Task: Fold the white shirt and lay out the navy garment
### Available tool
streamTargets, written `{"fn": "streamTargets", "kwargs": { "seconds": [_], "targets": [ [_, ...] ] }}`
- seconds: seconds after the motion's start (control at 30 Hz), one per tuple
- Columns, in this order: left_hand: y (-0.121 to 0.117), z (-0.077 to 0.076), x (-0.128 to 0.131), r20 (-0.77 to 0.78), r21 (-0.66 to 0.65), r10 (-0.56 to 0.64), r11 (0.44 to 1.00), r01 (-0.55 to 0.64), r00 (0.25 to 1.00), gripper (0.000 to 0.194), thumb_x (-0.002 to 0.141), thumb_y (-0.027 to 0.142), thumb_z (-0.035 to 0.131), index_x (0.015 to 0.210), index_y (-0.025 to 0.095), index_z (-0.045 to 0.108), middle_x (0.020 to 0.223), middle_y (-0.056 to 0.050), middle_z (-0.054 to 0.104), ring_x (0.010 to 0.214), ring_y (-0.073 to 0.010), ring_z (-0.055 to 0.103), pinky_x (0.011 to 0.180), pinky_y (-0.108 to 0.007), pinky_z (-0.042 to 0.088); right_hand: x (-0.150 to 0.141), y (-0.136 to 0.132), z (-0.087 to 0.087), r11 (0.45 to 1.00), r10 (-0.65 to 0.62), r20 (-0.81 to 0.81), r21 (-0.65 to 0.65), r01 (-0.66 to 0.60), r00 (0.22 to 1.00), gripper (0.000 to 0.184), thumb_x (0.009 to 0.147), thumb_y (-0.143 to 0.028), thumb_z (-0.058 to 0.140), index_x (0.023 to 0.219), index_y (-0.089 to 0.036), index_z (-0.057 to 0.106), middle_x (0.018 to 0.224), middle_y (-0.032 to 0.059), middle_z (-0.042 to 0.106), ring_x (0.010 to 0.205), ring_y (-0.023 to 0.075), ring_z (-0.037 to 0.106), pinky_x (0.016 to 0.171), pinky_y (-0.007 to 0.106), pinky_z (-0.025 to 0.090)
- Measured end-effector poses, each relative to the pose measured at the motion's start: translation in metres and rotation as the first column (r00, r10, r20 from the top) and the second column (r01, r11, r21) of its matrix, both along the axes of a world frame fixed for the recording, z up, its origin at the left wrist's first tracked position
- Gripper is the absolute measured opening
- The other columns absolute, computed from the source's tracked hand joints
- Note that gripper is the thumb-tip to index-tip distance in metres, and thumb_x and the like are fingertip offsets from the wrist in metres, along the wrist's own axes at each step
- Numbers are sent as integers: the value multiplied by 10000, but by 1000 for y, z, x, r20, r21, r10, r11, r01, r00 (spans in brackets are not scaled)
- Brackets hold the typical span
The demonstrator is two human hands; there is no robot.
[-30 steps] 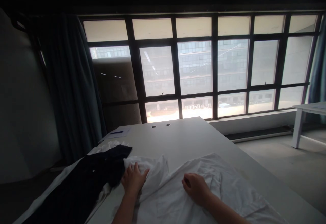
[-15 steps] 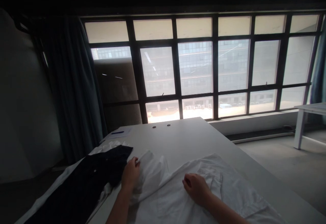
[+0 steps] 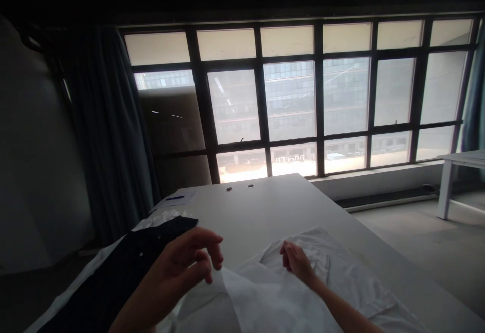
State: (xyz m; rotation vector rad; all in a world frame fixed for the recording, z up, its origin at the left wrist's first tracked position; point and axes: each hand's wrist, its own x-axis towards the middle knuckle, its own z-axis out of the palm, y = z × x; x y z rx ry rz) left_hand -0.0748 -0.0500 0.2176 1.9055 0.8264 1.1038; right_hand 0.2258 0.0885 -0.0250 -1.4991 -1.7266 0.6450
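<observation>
A thin white garment is spread in front of me with one layer lifted and folding toward me. My left hand is raised over its left side, fingers bent, and the lifted edge comes up to my thumb and fingertips. Over the garment's middle is my right hand, closed with the fingers curled in. Whatever it may grip is hidden. Left of my left hand lies a dark garment with small light buttons, on top of other white cloth.
The white table runs toward the windows, with two round cable holes near its far end. Paper with a dark pen lies at the far left corner. A second white table stands at right, beyond a strip of floor.
My left hand has risen and come nearer, bringing the white garment's left edge up off the table. My right hand has shifted slightly forward and right, still closed.
</observation>
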Motion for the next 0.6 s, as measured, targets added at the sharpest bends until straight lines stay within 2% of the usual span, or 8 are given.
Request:
{"fn": "streamTargets", "kwargs": {
  "seconds": [0.07, 0.13, 0.23, 0.27, 0.33, 0.43, 0.5, 0.6],
  "targets": [
    [13, -8, -8, -182, -7, 179, 983, -183, 967, 473, 943, 539, 624, 1310, 243, 591, 950, -53, 705, 817, -199, 674, 669, -269, 544, 1, 2, -1, 999, 19, -60, -29, -21, 998, 661, 1017, -590, 70, 874, -199, 583, 606, 28, 604, 487, 157, 531, 477, 247, 365],
    [35, -22, -18, -422, 11, 314, 940, -342, 850, 547, 918, 571, 625, 1359, 253, 569, 974, -44, 720, 826, -205, 683, 691, -268, 528, -1, -1, -2, 998, 56, -85, -31, -58, 995, 629, 1006, -593, 120, 864, -193, 584, 600, 23, 608, 492, 152, 532, 487, 244, 373],
    [68, -50, -34, -709, -17, 339, 868, -495, 619, 613, 795, 508, 734, 1312, 200, 619, 899, -35, 746, 830, -239, 704, 759, -297, 513, -5, -12, -1, 994, 110, -67, 7, -110, 992, 435, 952, -531, 387, 759, -196, 585, 630, 18, 630, 584, 150, 557, 572, 247, 384],
    [76, -59, -39, -750, -31, 325, 853, -521, 576, 609, 773, 486, 739, 1287, 178, 631, 894, -42, 751, 838, -247, 709, 760, -300, 509, -7, -16, 0, 993, 119, -31, 28, -118, 992, 364, 918, -487, 472, 737, -195, 595, 645, 13, 637, 615, 148, 557, 602, 250, 376],
    [86, -70, -43, -775, -69, 293, 841, -536, 559, 596, 770, 485, 709, 1268, 167, 631, 899, -56, 756, 832, -252, 716, 713, -294, 505, -9, -24, 3, 988, 128, 79, 72, -134, 989, 240, 874, -388, 558, 748, -198, 633, 686, 1, 657, 660, 143, 555, 649, 254, 355],
    [89, -75, -36, -776, -155, 238, 825, -543, 584, 632, 792, 544, 645, 1304, 178, 588, 877, -64, 754, 718, -241, 716, 561, -273, 471, -12, -32, 9, 983, 135, 227, 94, -160, 964, 161, 880, -301, 554, 827, -215, 678, 756, -9, 687, 699, 136, 570, 685, 249, 348],
    [86, -78, -24, -782, -173, 224, 819, -547, 582, 657, 799, 567, 619, 1327, 180, 567, 873, -70, 755, 618, -225, 700, 493, -264, 442, -12, -34, 12, 984, 132, 254, 82, -157, 958, 162, 891, -288, 548, 840, -214, 682, 778, -4, 694, 718, 139, 583, 693, 244, 353],
    [81, -93, -7, -810, -140, 198, 850, -509, 553, 632, 821, 584, 585, 1329, 208, 582, 864, -68, 763, 511, -214, 670, 474, -282, 448, -11, -34, 14, 985, 129, 269, 75, -154, 954, 164, 897, -285, 547, 839, -212, 682, 790, 4, 700, 728, 144, 590, 692, 242, 352]
  ]
}}
